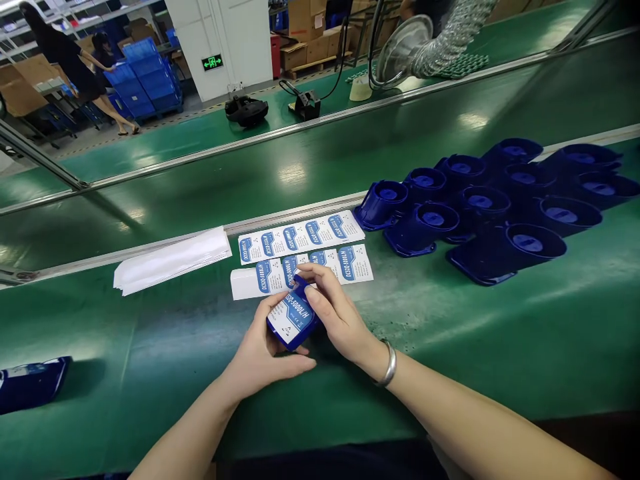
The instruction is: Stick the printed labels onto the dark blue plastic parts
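A dark blue plastic housing (pixel 316 323) is held up over the green bench, tilted, with a blue-and-white printed label (pixel 290 319) on its face. My left hand (pixel 260 353) grips it from the left, the thumb stretched out below. On the upper right side, my right hand (pixel 337 313) has its fingers closed against the housing and the label's edge. Just beyond my hands lies a label strip (pixel 356 263), partly covered by my fingers, with a bare white patch at its left end. Behind it is a second label strip (pixel 303 237).
Several blue cone-shaped housings (pixel 533 243) stand at the right. White paper strips (pixel 173 261) are stacked at the left, and another blue part (pixel 35 383) rests at the far left. A metal rail (pixel 295 220) runs behind. Across it are a soldering-iron stand (pixel 305 105) and a duct (pixel 453 40).
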The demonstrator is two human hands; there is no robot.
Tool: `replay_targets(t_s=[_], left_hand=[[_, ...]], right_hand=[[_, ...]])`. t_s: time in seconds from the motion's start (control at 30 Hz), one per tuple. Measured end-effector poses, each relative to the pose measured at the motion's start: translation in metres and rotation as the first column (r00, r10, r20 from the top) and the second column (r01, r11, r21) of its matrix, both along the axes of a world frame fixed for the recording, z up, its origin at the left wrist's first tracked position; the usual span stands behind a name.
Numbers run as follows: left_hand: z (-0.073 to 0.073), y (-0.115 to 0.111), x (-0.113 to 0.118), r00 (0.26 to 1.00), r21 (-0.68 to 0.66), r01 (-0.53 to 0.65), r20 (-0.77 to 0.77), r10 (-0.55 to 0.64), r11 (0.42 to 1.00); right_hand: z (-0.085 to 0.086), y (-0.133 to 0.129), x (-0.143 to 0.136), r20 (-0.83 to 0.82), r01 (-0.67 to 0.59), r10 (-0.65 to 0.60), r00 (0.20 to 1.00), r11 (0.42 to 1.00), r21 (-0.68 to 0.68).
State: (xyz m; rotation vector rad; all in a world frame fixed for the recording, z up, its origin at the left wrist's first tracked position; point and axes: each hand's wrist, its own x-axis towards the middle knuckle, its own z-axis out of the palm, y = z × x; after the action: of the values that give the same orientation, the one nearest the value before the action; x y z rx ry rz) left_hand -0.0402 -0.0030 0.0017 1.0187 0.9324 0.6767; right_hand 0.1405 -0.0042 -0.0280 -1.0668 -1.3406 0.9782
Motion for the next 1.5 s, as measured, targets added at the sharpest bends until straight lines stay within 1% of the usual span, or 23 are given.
replay_targets(t_s=[0.03,0.07,0.13,0.2,0.33,0.47,0.53,0.57,0.63,0.7,0.77,0.83,0.87,0.9,0.93,0.97,1.03,1.07,1.1,1.17,1.23,1.3,1.5], left_hand=[[0.002,0.002,-0.001,0.997,-0.085,-0.002,0.081,0.009,0.996],[0.002,0.005,-0.001,0.989,-0.158,-0.034,0.135,0.056,0.987],[0.002,0.009,-0.002,0.970,-0.275,-0.142,0.153,0.189,0.951],[-0.002,0.013,-0.004,0.957,-0.354,-0.198,0.132,0.259,0.914],[-0.009,0.013,-0.005,0.950,-0.404,-0.194,0.150,0.274,0.894],[-0.007,0.010,-0.003,0.943,-0.414,-0.194,0.171,0.286,0.889],[-0.004,0.008,-0.002,0.944,-0.370,-0.195,0.182,0.277,0.908],[-0.003,0.006,-0.001,0.947,-0.325,-0.192,0.188,0.262,0.926],[-0.002,0.003,-0.001,0.959,-0.186,-0.176,0.187,0.211,0.967],[-0.003,0.000,-0.001,0.982,-0.017,-0.142,0.123,0.143,0.990],[-0.006,-0.003,0.000,0.992,0.172,-0.121,-0.018,0.126,0.978],[-0.008,-0.006,0.001,0.977,0.328,-0.116,-0.131,0.167,0.938],[-0.009,-0.007,0.001,0.969,0.376,-0.128,-0.148,0.196,0.918],[-0.010,-0.007,0.001,0.968,0.387,-0.144,-0.137,0.211,0.911],[-0.009,-0.007,0.001,0.973,0.354,-0.156,-0.106,0.205,0.922],[-0.009,-0.006,0.001,0.981,0.282,-0.164,-0.057,0.188,0.945],[-0.006,-0.002,0.000,0.984,0.080,-0.168,0.070,0.162,0.983],[-0.005,0.000,-0.001,0.978,-0.027,-0.163,0.131,0.165,0.986],[-0.005,0.003,-0.002,0.966,-0.131,-0.161,0.180,0.183,0.978],[-0.005,0.007,-0.002,0.946,-0.297,-0.160,0.225,0.232,0.941],[-0.007,0.009,-0.002,0.938,-0.391,-0.154,0.230,0.259,0.907],[-0.008,0.009,-0.002,0.937,-0.402,-0.149,0.234,0.259,0.903],[-0.006,0.006,-0.003,0.944,-0.269,-0.156,0.243,0.224,0.950]], right_hand=[[0.001,0.000,0.001,0.033,-0.017,0.016,0.999,0.999,0.044],[0.003,-0.001,0.001,0.069,-0.043,0.037,0.997,0.995,0.095],[0.005,-0.003,0.001,0.135,-0.107,0.081,0.987,0.975,0.195],[0.006,-0.004,0.000,0.175,-0.158,0.115,0.978,0.953,0.259],[0.004,-0.005,0.000,0.206,-0.216,0.166,0.964,0.943,0.252],[0.001,-0.006,0.002,0.238,-0.253,0.193,0.952,0.934,0.254],[-0.001,-0.006,0.002,0.236,-0.243,0.184,0.954,0.936,0.253],[-0.001,-0.007,0.002,0.234,-0.237,0.178,0.956,0.939,0.251],[-0.002,-0.008,0.001,0.229,-0.218,0.163,0.960,0.946,0.241],[-0.003,-0.009,0.000,0.220,-0.186,0.138,0.966,0.958,0.219],[-0.004,-0.010,-0.001,0.204,-0.147,0.108,0.973,0.971,0.190],[-0.005,-0.010,-0.001,0.191,-0.125,0.092,0.977,0.977,0.172],[-0.005,-0.011,-0.001,0.186,-0.121,0.089,0.978,0.978,0.168],[-0.004,-0.011,-0.001,0.184,-0.123,0.092,0.979,0.979,0.165],[-0.004,-0.011,-0.001,0.186,-0.128,0.096,0.978,0.978,0.168],[-0.004,-0.011,-0.001,0.193,-0.132,0.096,0.976,0.975,0.180],[-0.002,-0.011,-0.002,0.223,-0.154,0.102,0.970,0.961,0.229],[-0.002,-0.011,-0.002,0.243,-0.173,0.108,0.964,0.949,0.265],[-0.001,-0.011,-0.003,0.266,-0.197,0.117,0.957,0.933,0.300],[0.000,-0.011,-0.004,0.306,-0.253,0.147,0.941,0.904,0.344],[0.000,-0.010,-0.004,0.327,-0.287,0.170,0.930,0.890,0.355],[0.000,-0.010,-0.004,0.330,-0.298,0.180,0.927,0.887,0.352],[0.001,-0.009,-0.005,0.345,-0.296,0.166,0.924,0.881,0.369]])
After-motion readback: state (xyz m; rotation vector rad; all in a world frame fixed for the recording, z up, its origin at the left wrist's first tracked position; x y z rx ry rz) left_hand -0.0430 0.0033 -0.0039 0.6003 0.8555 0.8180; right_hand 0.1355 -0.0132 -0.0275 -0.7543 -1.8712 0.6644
